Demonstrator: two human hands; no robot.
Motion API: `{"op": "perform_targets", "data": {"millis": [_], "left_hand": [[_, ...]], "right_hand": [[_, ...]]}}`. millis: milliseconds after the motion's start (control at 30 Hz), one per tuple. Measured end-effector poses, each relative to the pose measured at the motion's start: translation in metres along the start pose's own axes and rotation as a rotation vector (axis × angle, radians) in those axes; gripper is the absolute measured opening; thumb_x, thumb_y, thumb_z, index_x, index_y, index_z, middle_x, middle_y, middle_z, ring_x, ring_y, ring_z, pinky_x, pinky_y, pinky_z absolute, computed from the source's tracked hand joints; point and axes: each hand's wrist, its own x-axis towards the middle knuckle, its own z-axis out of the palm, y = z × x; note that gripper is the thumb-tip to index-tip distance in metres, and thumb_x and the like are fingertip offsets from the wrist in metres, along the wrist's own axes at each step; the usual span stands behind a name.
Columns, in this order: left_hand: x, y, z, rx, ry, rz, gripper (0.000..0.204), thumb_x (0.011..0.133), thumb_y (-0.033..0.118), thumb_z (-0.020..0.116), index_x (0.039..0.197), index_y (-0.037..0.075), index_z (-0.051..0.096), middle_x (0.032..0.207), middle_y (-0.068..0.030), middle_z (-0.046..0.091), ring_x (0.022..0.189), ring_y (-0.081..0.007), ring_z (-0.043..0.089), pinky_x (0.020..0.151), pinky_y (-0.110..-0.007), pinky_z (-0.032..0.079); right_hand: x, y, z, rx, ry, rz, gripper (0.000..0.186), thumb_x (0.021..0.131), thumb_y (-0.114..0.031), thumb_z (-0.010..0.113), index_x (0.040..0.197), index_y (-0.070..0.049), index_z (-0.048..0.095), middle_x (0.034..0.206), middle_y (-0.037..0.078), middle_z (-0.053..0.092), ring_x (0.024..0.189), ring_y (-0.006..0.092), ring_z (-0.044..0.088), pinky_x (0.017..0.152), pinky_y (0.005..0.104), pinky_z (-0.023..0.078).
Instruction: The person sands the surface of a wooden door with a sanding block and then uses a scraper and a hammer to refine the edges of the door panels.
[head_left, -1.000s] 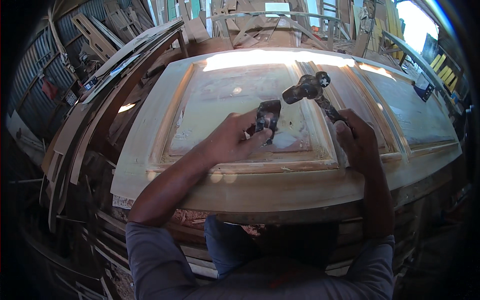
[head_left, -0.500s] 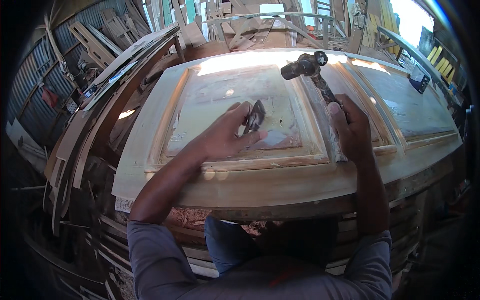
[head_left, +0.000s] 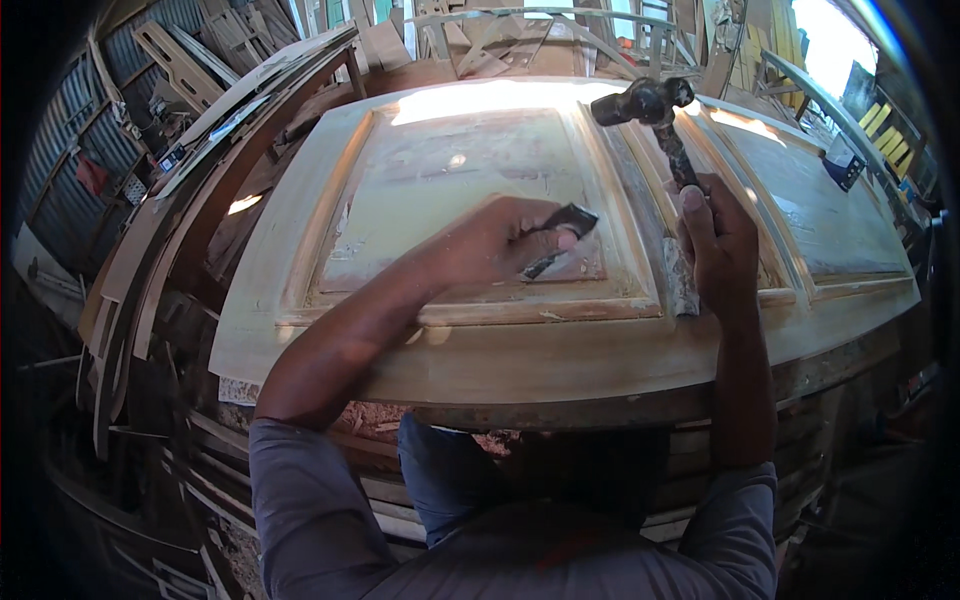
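Note:
My right hand grips a ball-peen hammer by its worn, pale-smeared handle, head raised toward the far side. In my left hand is a small dark flat metal blade, pinched between thumb and fingers; part of it is hidden by the hand. Its broad end points to the right, and a narrower dark end shows below the thumb. Both hands are over a pale wooden panelled door lying flat, with the left one above its left panel, which is patchy and smeared.
A small dark box-like object sits on the door's far right. Long boards are stacked along the left. A curved wooden frame and leaning timber stand at the back. Wooden slats lie below the door's near edge.
My left hand has moved right, turning the blade from nearly upright to a slant. My right hand has shifted slightly right with the hammer. The whole view has shifted a little.

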Motion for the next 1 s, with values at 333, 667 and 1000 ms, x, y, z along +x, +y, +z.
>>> {"op": "perform_targets", "data": {"millis": [333, 667, 1000], "left_hand": [[-0.01, -0.009, -0.02, 0.122, -0.107, -0.051, 0.025, 0.111, 0.019, 0.07, 0.128, 0.001, 0.069, 0.096, -0.0086, 0.071, 0.089, -0.0145, 0.059, 0.084, -0.036, 0.054], [-0.028, 0.013, -0.06, 0.052, 0.207, -0.509, 0.047, 0.094, 0.023, 0.093, 0.105, 0.01, 0.049, 0.097, -0.0064, 0.069, 0.099, -0.0139, 0.067, 0.095, -0.034, 0.055], [-0.095, -0.029, -0.067, -0.066, 0.163, -0.3, 0.031, 0.103, 0.031, 0.083, 0.118, 0.004, 0.079, 0.114, -0.0049, 0.081, 0.112, -0.0176, 0.074, 0.105, -0.037, 0.056]], "right_hand": [[0.0, -0.001, -0.002, -0.006, -0.022, -0.008, 0.038, 0.116, -0.037, 0.061, 0.121, -0.002, 0.072, 0.075, -0.003, 0.056, 0.068, 0.0064, 0.049, 0.064, 0.0275, 0.043], [-0.004, 0.005, -0.001, -0.002, -0.021, -0.004, 0.036, 0.116, -0.036, 0.062, 0.12, -0.002, 0.072, 0.075, -0.003, 0.054, 0.069, 0.0065, 0.049, 0.063, 0.028, 0.041], [-0.007, -0.005, 0.012, -0.026, -0.047, -0.008, 0.031, 0.117, -0.032, 0.061, 0.118, -0.003, 0.073, 0.073, -0.006, 0.05, 0.066, 0.0037, 0.043, 0.061, 0.0255, 0.034]]}}
